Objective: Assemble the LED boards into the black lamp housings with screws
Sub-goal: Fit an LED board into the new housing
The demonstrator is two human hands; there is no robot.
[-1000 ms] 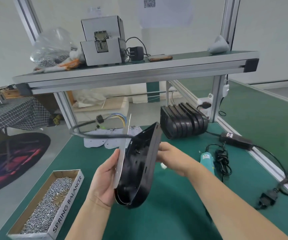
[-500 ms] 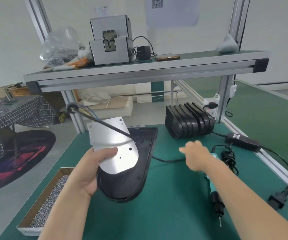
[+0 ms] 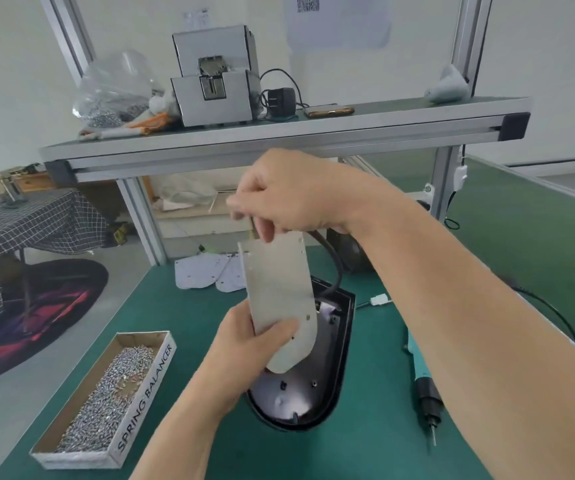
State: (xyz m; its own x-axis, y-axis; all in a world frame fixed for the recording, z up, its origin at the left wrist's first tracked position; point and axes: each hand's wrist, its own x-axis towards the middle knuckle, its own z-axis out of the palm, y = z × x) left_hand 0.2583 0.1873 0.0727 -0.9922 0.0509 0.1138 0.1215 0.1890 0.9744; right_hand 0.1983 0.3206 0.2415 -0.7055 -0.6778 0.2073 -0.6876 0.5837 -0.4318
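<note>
Near the surface's front-left corner sits our screw box [image 3: 106,400]. Our left hand [image 3: 244,344] pinches the lower end of the LED board [image 3: 279,289], held nearly upright over the black housing [image 3: 313,386] — which lies open mid-surface. Our right hand [image 3: 289,195] pinches the cable [image 3: 338,268] end above the board's top edge. The screwdriver [image 3: 424,386] lies toward the right edge.

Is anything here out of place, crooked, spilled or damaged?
Nothing looks spilled or damaged. Only the LED board is not seated yet: the left hand holds it tilted up over the black housing.
</note>
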